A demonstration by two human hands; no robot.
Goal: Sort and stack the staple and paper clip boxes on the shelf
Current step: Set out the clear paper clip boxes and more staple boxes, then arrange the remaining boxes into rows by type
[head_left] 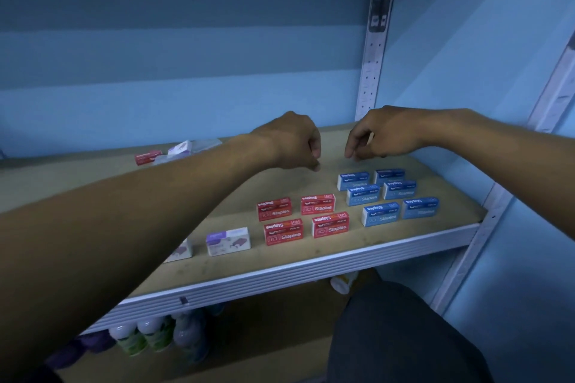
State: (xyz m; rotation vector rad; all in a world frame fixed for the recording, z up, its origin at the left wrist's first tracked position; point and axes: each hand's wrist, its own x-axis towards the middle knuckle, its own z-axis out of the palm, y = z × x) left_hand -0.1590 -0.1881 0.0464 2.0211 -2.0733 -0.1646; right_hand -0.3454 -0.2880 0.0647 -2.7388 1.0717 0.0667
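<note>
Right now the blue staple boxes (387, 196) sit in a two-wide, three-deep block at the right end of the shelf (311, 261), the frontmost pair close to the front lip and the right column near the shelf's right edge by the metal upright (373, 50). Just left of them, apart by a narrow strip of bare board, four red staple boxes (303, 216) form a two-by-two square, each box standing apart from its neighbours. Further left, near the front edge, a purple-and-white box (228, 241) stands alone, and a second one (180, 252) like it is half hidden behind my left forearm. At the back left, against the wall, another red box (148, 157) and a pale box (180, 148) lie beside some clear wrapping I cannot make out.

My left hand (292, 143) hovers over the bare board behind the red boxes, fingers curled down, gripping nothing I can see. My right hand (379, 137) hangs just behind the blue block, fingers bent loosely downward, also holding nothing. Between the two hands is a gap, and under them the back middle of the shelf is open board.

Below the ribbed front lip, bottles with pale caps (146, 333) stand on the lower shelf, and my dark-clothed knee (404, 336) rises at the right.
</note>
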